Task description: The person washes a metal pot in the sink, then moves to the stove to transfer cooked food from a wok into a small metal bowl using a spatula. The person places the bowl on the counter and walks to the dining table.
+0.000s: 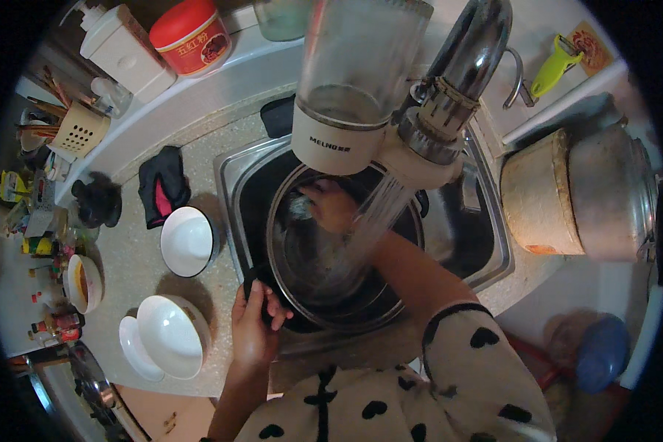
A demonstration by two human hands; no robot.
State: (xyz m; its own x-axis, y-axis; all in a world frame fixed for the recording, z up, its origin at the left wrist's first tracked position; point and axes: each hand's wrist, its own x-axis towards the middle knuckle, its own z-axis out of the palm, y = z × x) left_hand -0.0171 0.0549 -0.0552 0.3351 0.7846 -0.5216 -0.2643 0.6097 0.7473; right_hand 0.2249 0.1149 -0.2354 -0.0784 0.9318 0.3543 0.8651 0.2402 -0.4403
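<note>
My left hand (258,317) grips the black side handle (251,279) of a round metal pot (272,259) that sits in the stainless steel sink (226,166). Inside the pot is my right hand (334,209), its fingers on a silvery scouring pad (300,206) against the inner wall on the far left. Water (384,204) streams from the faucet's filter head (420,157) over my right wrist into the pot. Some of the pot's inside is blurred by the stream.
A clear filter cylinder (342,72) hangs low over the sink. Left on the counter are a white bowl (187,241), a larger bowl (171,336) with a white dish (135,345), and a black-and-pink cloth item (163,185). Stacked metal pots (608,193) stand at the right.
</note>
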